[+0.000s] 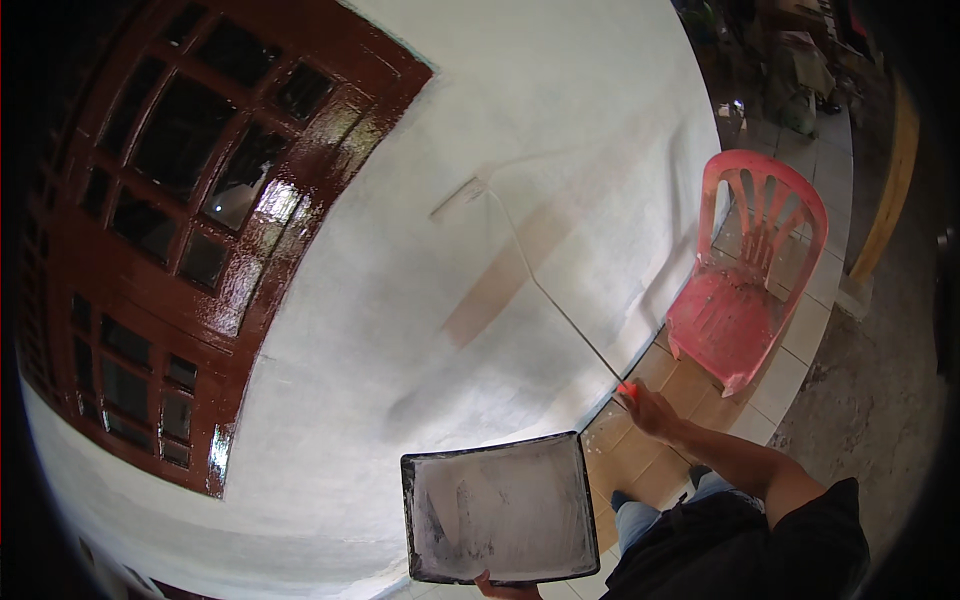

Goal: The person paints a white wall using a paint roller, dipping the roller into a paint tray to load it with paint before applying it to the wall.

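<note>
My right hand (pixel 652 412) is closed around the orange-red handle of a paint roller. Its long bent wire frame runs up and left to the pale roller head (pixel 459 197), which is at the white wall (pixel 380 300); from here I cannot tell how firmly it touches. A reddish-brown band (pixel 505 275) crosses the wall beneath the wire. Low in the view, my left hand (pixel 507 588) grips the near edge of a black rectangular paint tray (pixel 408 520), its inside smeared with whitish paint. The tray hides part of the floor, and the picture's lower edge cuts off much of that hand.
At the left is a glossy dark-red wooden window frame (pixel 300 160) with several panes. A paint-spotted red plastic chair (pixel 735 300) stands on the tiled floor (pixel 800 355) to my right. Beyond it are a yellowish post (pixel 893 190) and dim clutter. My feet are near the wall's base.
</note>
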{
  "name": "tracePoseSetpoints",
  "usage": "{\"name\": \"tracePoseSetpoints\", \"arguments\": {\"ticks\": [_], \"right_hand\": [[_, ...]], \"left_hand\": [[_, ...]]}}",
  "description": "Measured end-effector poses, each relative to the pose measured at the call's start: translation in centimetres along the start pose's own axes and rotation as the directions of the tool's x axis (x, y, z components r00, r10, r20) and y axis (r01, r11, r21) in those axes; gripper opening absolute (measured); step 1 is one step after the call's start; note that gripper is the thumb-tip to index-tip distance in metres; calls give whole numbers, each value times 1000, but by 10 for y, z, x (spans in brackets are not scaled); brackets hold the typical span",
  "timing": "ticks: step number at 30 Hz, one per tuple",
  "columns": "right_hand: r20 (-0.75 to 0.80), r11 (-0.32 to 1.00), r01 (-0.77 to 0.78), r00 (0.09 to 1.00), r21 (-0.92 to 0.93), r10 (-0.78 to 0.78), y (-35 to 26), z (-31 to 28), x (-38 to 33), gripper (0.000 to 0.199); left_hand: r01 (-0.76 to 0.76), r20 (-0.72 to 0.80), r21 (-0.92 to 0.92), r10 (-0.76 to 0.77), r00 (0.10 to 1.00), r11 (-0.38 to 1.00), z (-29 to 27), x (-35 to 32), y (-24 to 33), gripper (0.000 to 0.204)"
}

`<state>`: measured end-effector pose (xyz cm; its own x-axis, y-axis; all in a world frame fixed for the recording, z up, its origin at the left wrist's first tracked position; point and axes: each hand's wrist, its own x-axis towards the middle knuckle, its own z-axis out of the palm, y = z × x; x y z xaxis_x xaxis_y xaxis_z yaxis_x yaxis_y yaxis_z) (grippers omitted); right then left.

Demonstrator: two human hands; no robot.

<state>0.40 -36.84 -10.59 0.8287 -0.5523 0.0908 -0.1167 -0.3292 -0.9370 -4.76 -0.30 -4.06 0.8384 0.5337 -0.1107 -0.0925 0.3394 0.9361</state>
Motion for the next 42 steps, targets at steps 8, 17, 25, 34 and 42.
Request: {"name": "tracePoseSetpoints", "arguments": {"ticks": [8,17,25,34,42], "right_hand": [[-30,995,61,998,79,-59,-26,-4,56,38],[-26,989,-72,997,-130,69,39,15,-6,38],[-109,986,168,980,0,-167,-18,-7,73,39],[38,989,-97,994,-112,102,79,23,-57,42],[-111,972,-78,988,221,104,-28,-21,41,49]], "left_hand": [[-143,-56,122,150,987,982,6,1,-9,51],[-93,-402,-35,71,913,995,11,10,-20,25],[-135,-312,146,175,934,980,0,13,-21,22],[-50,-89,46,54,995,998,19,3,-5,26],[20,-31,32,-19,999,999,25,3,-1,30]]}}
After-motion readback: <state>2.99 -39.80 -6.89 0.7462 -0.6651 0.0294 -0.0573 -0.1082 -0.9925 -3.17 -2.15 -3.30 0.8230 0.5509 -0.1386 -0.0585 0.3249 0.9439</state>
